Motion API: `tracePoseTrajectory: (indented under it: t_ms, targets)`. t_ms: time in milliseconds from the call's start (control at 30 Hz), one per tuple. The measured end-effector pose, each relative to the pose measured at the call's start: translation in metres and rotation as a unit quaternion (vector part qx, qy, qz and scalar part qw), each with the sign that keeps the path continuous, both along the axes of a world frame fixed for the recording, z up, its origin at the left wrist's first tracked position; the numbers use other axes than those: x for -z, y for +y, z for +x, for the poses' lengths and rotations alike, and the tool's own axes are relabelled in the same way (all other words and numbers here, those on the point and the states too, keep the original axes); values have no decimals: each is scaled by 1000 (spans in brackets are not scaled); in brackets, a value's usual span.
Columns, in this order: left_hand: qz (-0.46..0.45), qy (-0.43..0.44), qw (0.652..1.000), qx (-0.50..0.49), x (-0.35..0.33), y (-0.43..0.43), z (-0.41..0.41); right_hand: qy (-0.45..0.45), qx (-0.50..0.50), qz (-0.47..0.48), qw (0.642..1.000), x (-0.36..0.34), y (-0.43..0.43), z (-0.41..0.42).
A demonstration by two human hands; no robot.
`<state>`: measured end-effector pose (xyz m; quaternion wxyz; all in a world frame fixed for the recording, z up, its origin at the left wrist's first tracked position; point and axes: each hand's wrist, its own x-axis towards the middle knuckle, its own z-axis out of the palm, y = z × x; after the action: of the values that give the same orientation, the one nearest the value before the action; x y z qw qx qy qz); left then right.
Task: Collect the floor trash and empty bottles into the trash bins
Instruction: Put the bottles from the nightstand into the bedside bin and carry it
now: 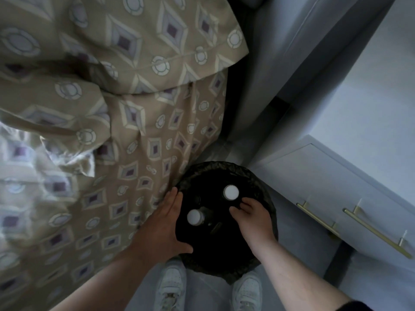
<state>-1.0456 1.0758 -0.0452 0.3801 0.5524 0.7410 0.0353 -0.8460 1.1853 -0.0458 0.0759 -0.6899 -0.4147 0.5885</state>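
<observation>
The person's left hand (167, 223) rests open and flat against the left rim of the trash bin (258, 180), holding nothing, while the right hand (252, 217) hovers over the bin's mouth with fingers loosely spread and likewise empty. Below them, 2 white shoes (171, 286) stand on the pale floor (213, 295). Inside the dark, bag-lined bin stand 2 bottles (195, 217), their white caps up; the dim interior hides their bodies, so they are probably plastic and light. The liner looks thin and slippery; the rim is the firmer place to grip. A patterned bedspread (134, 131) hangs at left, a drawer unit (325, 176) stands at right.
</observation>
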Motion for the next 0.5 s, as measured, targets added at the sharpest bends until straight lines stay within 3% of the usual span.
tracePoseTrajectory:
  t_ms: [67, 133, 200, 333, 500]
  targets:
    - [-3, 7, 1000, 8, -1, -1, 1, -76, -124, 134, 980, -10, -3, 11]
    - [-18, 6, 1000, 10, 0, -1, 0, -182, -242, 290, 908, -17, -6, 27]
    - [-24, 15, 999, 22, -2, -1, -2, -245, -326, 321, 855, -17, -9, 44]
    - [-28, 15, 999, 36, -10, 3, -2, -199, -378, 209, 880, -10, -12, 65]
    - [-46, 26, 998, 33, -16, 6, 1, -187, -364, 197, 891, -13, -11, 67]
